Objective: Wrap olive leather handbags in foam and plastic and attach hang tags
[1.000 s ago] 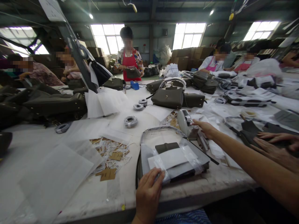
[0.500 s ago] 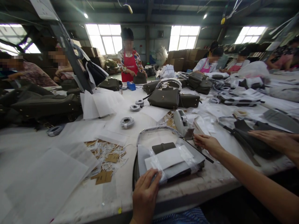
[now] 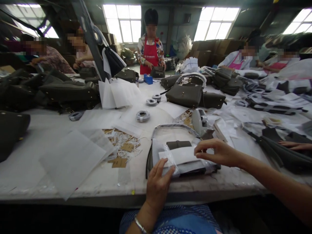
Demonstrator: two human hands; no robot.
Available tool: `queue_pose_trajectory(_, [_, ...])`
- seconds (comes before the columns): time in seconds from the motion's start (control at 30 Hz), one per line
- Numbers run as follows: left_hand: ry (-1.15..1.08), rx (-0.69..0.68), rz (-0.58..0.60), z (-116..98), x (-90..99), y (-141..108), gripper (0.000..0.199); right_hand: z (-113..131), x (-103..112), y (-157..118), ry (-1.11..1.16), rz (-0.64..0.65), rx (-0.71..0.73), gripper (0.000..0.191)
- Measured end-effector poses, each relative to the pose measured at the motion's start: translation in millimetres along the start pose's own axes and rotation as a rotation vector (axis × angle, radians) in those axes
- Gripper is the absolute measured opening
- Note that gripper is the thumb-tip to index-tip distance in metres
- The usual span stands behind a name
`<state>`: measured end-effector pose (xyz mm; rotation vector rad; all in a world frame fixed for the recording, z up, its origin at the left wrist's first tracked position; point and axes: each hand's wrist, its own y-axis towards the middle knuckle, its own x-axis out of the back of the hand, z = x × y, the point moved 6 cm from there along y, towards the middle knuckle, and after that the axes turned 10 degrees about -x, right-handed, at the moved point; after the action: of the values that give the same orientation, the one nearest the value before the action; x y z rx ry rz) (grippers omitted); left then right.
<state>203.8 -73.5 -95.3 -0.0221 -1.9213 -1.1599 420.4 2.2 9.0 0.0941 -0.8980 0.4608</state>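
A dark olive handbag [image 3: 179, 144] lies in front of me near the table edge, its body partly covered by translucent sheeting and its handle wrapped in film. Across it runs a white paper strip [image 3: 183, 156], with clear tape at its left end. My left hand [image 3: 158, 182] rests at the bag's lower left with fingers apart on the taped wrapping. Over the bag's right part, my right hand [image 3: 219, 152] pinches thumb and fingers together beside the strip; what they hold is too small to make out. A grey tape dispenser [image 3: 199, 121] stands just behind the bag.
Brown paper tags [image 3: 119, 162] with white strings and translucent sheets [image 3: 75, 159] lie left. Coiled straps [image 3: 143, 116] and another olive handbag [image 3: 184, 95] stand farther back. Another person's hand [image 3: 296, 145] touches a dark bag at right. A person in a red apron [image 3: 150, 55] stands opposite.
My right hand has moved left from beside the tape dispenser to above the bag, its fingers now pinched. My left hand stays on the wrapping. The view has tilted down and swung left.
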Motion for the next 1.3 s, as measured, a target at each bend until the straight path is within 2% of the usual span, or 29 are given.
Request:
queue_pose_trajectory(0.07, [0.009,0.009,-0.013,-0.8,-0.5,-1.1,0.033,32.3,-22.0,19.1,-0.059,0.202,0.142,0.025])
queue_pose_trajectory(0.13, [0.023,0.014,-0.022,-1.4,-1.6,-2.2,0.033,47.2,-41.6,40.8,-0.167,0.324,0.244,0.021])
queue_pose_trajectory(0.33, [0.054,0.018,-0.052,-2.1,-3.5,-5.0,0.031,46.6,-85.2,97.7,-0.518,0.505,0.330,0.013])
queue_pose_trajectory(0.57, [-0.012,0.001,-0.030,0.5,-6.5,-5.8,0.029,57.9,-108.8,120.5,-0.930,0.499,0.365,0.009])
queue_pose_trajectory(0.73, [-0.090,0.018,0.007,1.8,-7.3,-4.8,0.029,67.2,-113.4,135.5,-1.015,0.516,0.408,0.020])
queue_pose_trajectory(0.97, [-0.110,0.063,0.009,2.8,-7.6,-2.5,0.027,70.2,-110.7,157.5,-0.985,0.583,0.281,0.035])
queue_pose_trajectory(1.07, [-0.104,0.056,-0.004,3.0,-7.3,-2.3,0.027,56.0,-99.7,166.7,-0.865,0.500,0.205,0.037])
queue_pose_trajectory(1.17, [-0.102,0.047,-0.014,3.0,-7.2,-3.4,0.028,33.9,-72.0,173.4,-0.726,0.260,0.065,0.030])
queue_pose_trajectory(1.23, [-0.093,0.038,-0.029,2.4,-6.5,-4.2,0.029,20.5,-56.9,167.0,-0.677,0.119,0.014,0.028])
queue_pose_trajectory(1.3, [-0.077,0.020,-0.049,1.1,-5.2,-4.5,0.030,11.0,-55.3,151.6,-0.595,0.070,0.028,0.045])
